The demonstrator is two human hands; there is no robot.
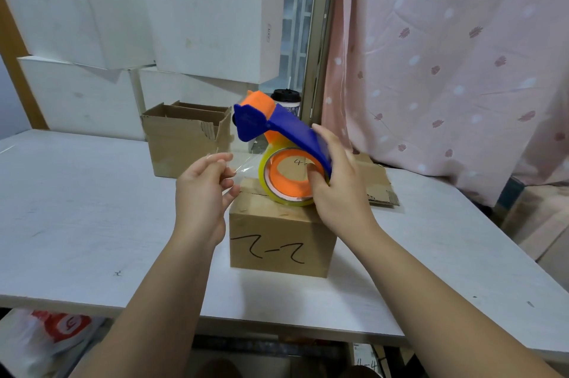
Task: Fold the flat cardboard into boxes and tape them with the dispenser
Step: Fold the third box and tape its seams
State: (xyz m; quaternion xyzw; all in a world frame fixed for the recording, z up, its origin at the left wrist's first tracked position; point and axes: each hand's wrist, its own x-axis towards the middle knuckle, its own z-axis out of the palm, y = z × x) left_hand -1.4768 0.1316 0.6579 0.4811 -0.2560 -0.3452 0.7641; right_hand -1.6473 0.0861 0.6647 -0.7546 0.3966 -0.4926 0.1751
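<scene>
Our small cardboard box (278, 236) (black pen marks on its near side) stands closed near the middle of the white table (77, 208). The blue and orange tape dispenser (277, 131) sits at its top, and our right hand (341, 189) grips it round the handle and roll. Our left hand (203, 192) pinches the end of the clear tape (246, 165), stretched out leftward. Farther off stands an open brown box (181, 143), with flat cardboard (378, 183) on the right and white cartons (209, 23) stacked behind.

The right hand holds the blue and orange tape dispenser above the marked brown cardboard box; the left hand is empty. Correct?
No: the head view shows the left hand pinching clear tape. The right hand holds the blue and orange tape dispenser above the marked brown cardboard box.
</scene>
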